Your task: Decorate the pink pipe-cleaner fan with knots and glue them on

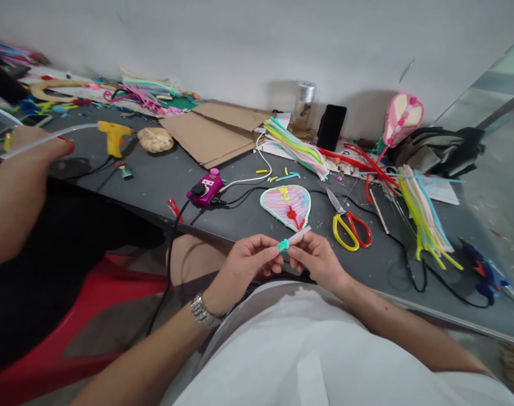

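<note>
Over the table's front edge, my left hand (257,255) pinches a small green twisted pipe cleaner (283,245) between thumb and fingertips. My right hand (318,256) is closed against its other side, fingertips near my left ones. A whitish, see-through strip (299,234) sticks up between the hands, by the right fingers; its kind is unclear. Just beyond lies a heart-shaped piece (277,204) covered in pink strands, edged in pale green, with yellow, blue and red pipe-cleaner shapes. Scissors (345,225) with one yellow and one red handle rest open to its right.
Pipe-cleaner bundles (297,148) lie beyond and at right (424,208). A purple power socket (206,189) trails cords. A blue glue gun (487,273) is far right, a yellow glue gun (114,137) left. Cardboard (214,135), a jar (304,110) and phone (332,127) stand behind. A co-worker's arm (20,192) is left.
</note>
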A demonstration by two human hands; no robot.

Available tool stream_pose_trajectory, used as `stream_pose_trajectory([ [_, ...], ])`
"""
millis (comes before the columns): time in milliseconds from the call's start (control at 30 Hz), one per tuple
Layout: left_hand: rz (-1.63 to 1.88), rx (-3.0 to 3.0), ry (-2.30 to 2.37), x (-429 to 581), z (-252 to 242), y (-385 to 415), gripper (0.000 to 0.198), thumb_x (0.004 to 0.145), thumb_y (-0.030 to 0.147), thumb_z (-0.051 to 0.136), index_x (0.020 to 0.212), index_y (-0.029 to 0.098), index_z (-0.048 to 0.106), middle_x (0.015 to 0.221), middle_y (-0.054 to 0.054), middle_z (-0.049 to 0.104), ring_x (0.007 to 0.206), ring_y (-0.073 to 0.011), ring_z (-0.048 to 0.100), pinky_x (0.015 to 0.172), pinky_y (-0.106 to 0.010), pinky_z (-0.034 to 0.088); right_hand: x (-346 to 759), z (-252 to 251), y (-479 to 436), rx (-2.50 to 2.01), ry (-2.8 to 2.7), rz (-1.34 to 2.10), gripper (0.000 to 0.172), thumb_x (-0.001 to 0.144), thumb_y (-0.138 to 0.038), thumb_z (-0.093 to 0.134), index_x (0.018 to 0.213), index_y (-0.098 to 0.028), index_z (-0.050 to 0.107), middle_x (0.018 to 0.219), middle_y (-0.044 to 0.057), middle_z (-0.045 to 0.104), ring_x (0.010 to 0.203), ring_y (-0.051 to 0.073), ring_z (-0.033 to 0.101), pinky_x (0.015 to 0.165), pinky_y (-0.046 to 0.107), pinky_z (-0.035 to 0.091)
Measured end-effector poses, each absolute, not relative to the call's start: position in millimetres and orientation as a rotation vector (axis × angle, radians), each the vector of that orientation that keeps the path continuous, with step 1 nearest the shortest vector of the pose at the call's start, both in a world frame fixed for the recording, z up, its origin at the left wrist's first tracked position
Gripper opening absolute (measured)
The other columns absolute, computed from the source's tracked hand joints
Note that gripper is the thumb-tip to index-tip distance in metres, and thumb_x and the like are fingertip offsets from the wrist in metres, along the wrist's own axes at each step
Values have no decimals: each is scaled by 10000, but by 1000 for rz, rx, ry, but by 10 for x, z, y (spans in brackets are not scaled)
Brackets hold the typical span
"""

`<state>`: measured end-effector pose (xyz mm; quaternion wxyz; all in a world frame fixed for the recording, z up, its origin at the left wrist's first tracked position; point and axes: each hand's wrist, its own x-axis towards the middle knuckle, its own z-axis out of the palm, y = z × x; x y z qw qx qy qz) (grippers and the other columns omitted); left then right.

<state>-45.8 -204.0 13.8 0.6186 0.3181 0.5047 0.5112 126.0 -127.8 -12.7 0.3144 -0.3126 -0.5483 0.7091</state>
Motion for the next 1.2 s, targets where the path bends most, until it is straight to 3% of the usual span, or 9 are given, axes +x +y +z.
stream_pose_trajectory([
  [400,1156,781,1118,-434,78,-2030,259,776,322,817,870,145,653,663,12,667,528,-66,530,465,-163,350,1287,-123,-1299,-748,-1506,1976,379,826,-538,771,828,-165,707,618,-7,675,508,90,582,500,204,475],
  [533,1133,877,1202,-386,145,-2029,281,826,384,769,887,143,638,701,-15,695,582,-93,588,480,-170,373,1298,-114,-1302,-720,-1554,1956,343,865,-499,736,788,-166,706,648,-3,678,531,92,590,513,208,494],
  [633,1163,949,1237,-337,186,-2037,275,856,397,734,905,145,634,742,-31,719,644,-118,639,555,-199,456,1304,-116,-1309,-735,-1621,1835,295,893,-439,712,774,-169,716,667,-3,679,563,92,601,561,213,521],
  [767,1213,955,1239,-303,181,-2025,272,876,406,721,909,153,624,753,-19,704,681,-127,647,642,-234,510,1304,-92,-1259,-758,-1492,1986,297,812,-449,793,763,-171,705,675,3,703,580,119,648,551,231,546],
  [967,1218,955,1255,-316,187,-1982,280,893,421,720,944,160,630,693,9,638,607,-98,530,569,-207,425,1380,-19,-1093,-793,-1214,2415,500,685,-462,906,981,-180,618,629,14,742,444,114,624,448,185,467],
  [1200,1243,954,1299,-260,225,-1968,274,890,412,715,966,162,632,705,-20,682,614,-135,594,592,-248,465,1331,-11,-1110,-771,-1092,2510,500,651,-447,927,904,-178,590,618,9,735,444,105,622,461,176,460],
])
